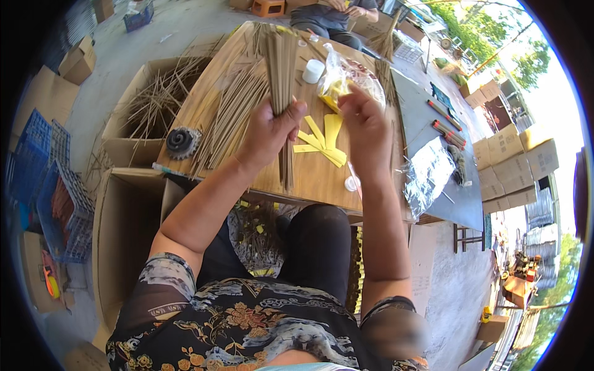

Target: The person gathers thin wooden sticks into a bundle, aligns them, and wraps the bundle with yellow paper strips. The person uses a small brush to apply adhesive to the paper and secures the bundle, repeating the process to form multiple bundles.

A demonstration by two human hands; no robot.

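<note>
The clock is read around the bundle of thin sticks [279, 74], with 12 o'clock at the far side and 6 o'clock at the person's body.

Nearest, at about 6 o'clock, are the patterned dark shirt [241, 321] and the dark trousers [317, 244]. At 8 o'clock a tall cardboard box [127, 232] stands beside the left forearm.

The left hand [267, 135] has its grip clenched around the bundle, below the middle of its length. The bundle is held above the wooden surface [309, 185]. Its long axis runs almost exactly from 12 to 6 o'clock, the wider, bushy end at 12 and the narrower end at 6, near the front edge; whether this lower end touches the surface, one cannot tell.

Toward 4 o'clock, yellow strips [327, 145] lie crossed over each other. Just beyond them, between 3 and 4, the right hand [371, 139] is raised with its fingers bent; one cannot tell whether its grip has something small in it.

At 9 o'clock many loose sticks [232, 114] lie side by side, leaning toward 1 o'clock. A black toothed disc [183, 143] is between 8 and 9.

Farther, a white roll [314, 71] is at 1 o'clock and a clear plastic bag [337, 62] at 2. Farthest at 1 o'clock, another person [328, 18] in dark clothes sits.
</note>
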